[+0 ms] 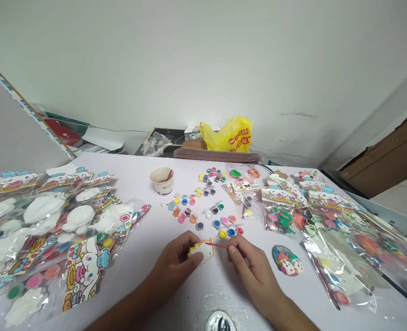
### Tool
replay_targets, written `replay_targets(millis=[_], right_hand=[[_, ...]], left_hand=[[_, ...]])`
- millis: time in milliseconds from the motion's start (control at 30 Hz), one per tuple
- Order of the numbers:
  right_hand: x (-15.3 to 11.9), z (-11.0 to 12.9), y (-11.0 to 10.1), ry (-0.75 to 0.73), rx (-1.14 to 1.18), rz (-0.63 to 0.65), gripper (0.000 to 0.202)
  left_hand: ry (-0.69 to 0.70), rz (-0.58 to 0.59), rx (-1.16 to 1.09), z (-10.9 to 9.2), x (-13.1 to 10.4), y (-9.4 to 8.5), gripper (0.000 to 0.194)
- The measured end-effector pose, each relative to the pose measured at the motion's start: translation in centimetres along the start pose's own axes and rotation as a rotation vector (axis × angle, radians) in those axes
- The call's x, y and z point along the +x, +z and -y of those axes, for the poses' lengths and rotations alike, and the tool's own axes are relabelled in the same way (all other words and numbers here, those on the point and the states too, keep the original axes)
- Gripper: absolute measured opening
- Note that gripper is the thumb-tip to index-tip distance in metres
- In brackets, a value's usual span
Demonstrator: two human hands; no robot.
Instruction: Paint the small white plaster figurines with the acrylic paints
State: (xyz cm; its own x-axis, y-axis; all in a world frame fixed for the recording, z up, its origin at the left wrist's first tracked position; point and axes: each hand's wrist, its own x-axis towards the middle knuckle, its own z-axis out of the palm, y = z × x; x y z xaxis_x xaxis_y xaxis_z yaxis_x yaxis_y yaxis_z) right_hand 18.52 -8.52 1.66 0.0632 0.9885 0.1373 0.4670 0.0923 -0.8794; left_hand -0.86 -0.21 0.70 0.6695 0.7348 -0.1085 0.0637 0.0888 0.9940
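Between the thumb and fingers of my left hand point(179, 259) is a small white plaster figurine point(203, 250) with yellow and pink paint along its edge. My right hand point(250, 262) pinches a thin red paintbrush point(220, 245), whose tip meets the figurine's upper part. Just beyond my hands lie strips of small paint pots point(227, 227) in several colours. A paper cup point(162, 180) with a brush leaning inside stands farther back on the left. To the right of my right hand is a painted round figurine point(287, 260).
Bagged white plaster figures point(41, 207) with cartoon cards cover the table's left side. More bagged kits point(341, 271) and painted pieces lie on the right. Behind the table is a yellow plastic bag point(233, 135). A round silver-and-black object point(220, 322) sits at the near edge.
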Motion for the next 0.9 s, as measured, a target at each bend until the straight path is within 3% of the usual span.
replay_targets(millis=[767,900], right_hand=[[-0.05,-0.06,-0.18,-0.001,-0.009,-0.019,0.033],[-0.07,-0.26,-0.49,-0.022,-0.040,-0.070,0.032]], left_hand=[[0.000,0.010,-0.026,0.09,0.00,0.00,0.023],[-0.020,0.015,-0.036,-0.18,-0.10,0.10,0.025]])
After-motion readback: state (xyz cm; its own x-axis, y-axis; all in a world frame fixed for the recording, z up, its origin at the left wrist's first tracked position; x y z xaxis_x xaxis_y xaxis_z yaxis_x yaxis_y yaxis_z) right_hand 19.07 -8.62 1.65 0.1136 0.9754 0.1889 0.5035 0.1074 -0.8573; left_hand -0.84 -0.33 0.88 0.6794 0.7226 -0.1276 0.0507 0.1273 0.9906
